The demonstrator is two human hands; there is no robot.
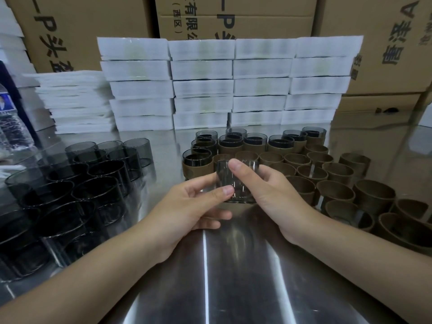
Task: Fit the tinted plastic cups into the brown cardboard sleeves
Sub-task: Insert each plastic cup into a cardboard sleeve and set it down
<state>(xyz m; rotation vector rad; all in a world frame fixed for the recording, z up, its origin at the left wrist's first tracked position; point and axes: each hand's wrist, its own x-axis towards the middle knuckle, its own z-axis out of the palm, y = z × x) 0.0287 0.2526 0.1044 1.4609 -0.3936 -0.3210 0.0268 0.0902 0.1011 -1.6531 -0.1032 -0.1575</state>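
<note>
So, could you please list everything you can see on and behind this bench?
held cup: one, tinted clear, centre
bare cups: many, dark tinted, bench left
sleeved cups: about nine, tinted in brown, centre back
empty sleeves: many, brown, bench right
white stacks: several, white, behind the cups
cartons: several, brown, rear
bottle: one, clear, far left
bench: one, steel grey, underneath
left hand: grip on held cup
right hand: grip on held cup

Left hand (pixel 189 206): bare, nails short and plain.
Right hand (pixel 275 192): bare, thumbnail short and plain.
Forearms (pixel 364 253): bare as far as they show.
</note>
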